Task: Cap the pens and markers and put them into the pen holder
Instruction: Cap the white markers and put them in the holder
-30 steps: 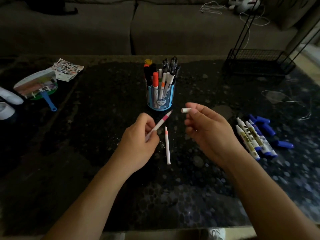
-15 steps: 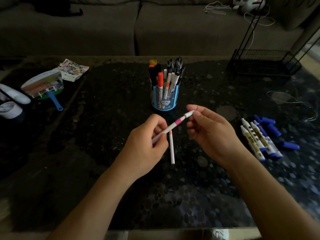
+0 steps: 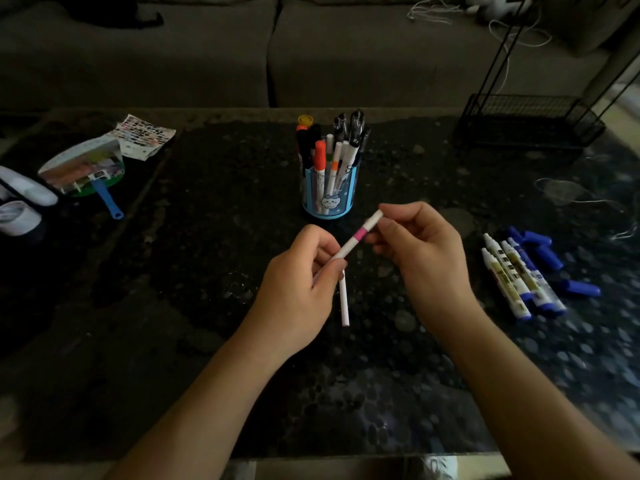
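Left hand is gripping the lower barrel of a white pen with a pink band, fingers curled round it and thumb on top. The pen is slanting up and away from this hand toward the right hand.

Right hand is pinching the pen's far end between thumb and fingertips, at the white cap. The cap is sitting in line with the barrel, just above the pink band. Whether it is pushed fully home cannot be told.

A second white pen is lying flat on the dark mottled table, just below the left hand's fingers. Its far end is hiding behind that hand, so capped or not cannot be told.

The blue pen holder is standing upright just beyond both hands, nearer the left, and is already holding a cluster of pens and markers.

To the outer side of the right hand, a row of white-bodied markers is lying uncapped, tips pointing away. Loose blue caps are lying beside them, farther from the hand.

Well off to the outer side of the left hand, a hand fan with a blue handle is resting on the table.
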